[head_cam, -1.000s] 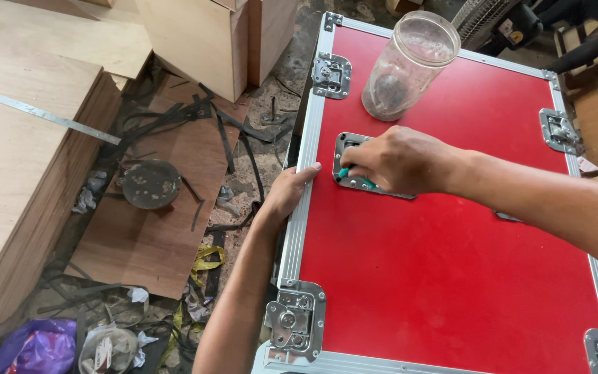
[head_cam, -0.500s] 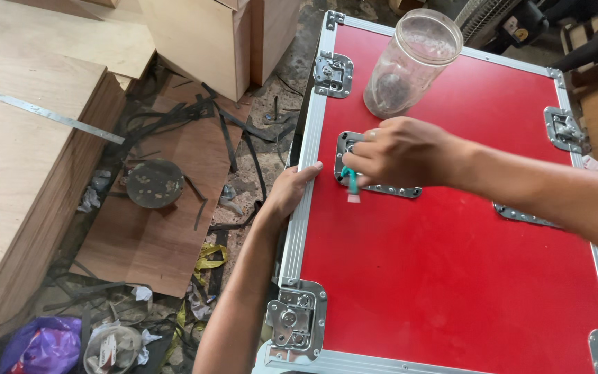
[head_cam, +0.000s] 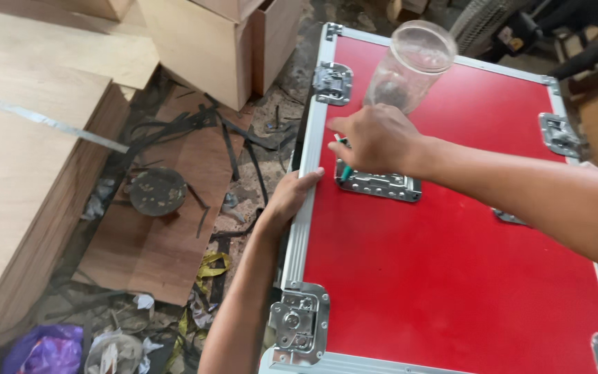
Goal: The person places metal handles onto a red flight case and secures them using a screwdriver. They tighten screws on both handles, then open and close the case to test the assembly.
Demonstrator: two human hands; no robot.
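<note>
Head view: you're looking down on a red flight case with aluminium edging, lying flat among plywood boards.
Left hand: your left hand grips the case's left aluminium edge — fingers curled over the rim, thumb on top.
Right hand: your right hand is closed around a slim teal-handled tool, tip down.
Tool position: it meets the left end of the silver recessed metal plate set in the red panel, just beside your left hand.
Nearby: a clear plastic jar stands upright behind your right hand — silver butterfly latches sit along the edges.
</note>
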